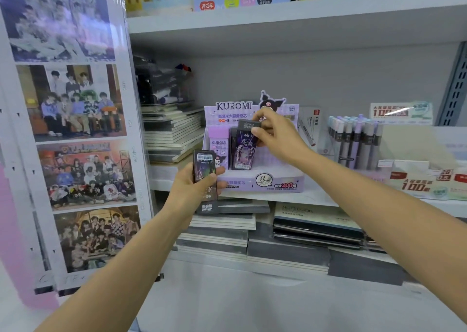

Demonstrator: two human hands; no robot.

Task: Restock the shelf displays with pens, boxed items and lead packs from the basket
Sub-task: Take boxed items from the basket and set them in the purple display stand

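Left hand (188, 187): nearest the camera, in front of the shelf edge (318, 197); fingers and thumb curled round a dark lead pack.
Held pack (204, 166): upright, barcode end up, its lower end below the shelf edge; whether a second pack lies behind it cannot be told.
Lower notebooks (290, 253): flat stacks under the shelf, reaching close up to its underside.
Display box (278, 181): purple Kuromi carton on the shelf, its low front wall at the shelf edge and its tall printed back card behind.
Purple pack (219, 145): upright against the box's left wall.
Right hand (279, 138): reaching over the front wall; thumb and fingertips pinch the top of a second dark pack, other fingers curled.
Second pack (243, 152): inside the box, touching the purple pack's right side, leaning slightly, bottom end down at the tray.
Open room: the tray right of this pack shows bare floor up to the right wall.
Pens (353, 142): upright row just right of the box.
Notebook stack (174, 134): left of the box, close to its wall.
Upper shelf (278, 18): well above the back card.
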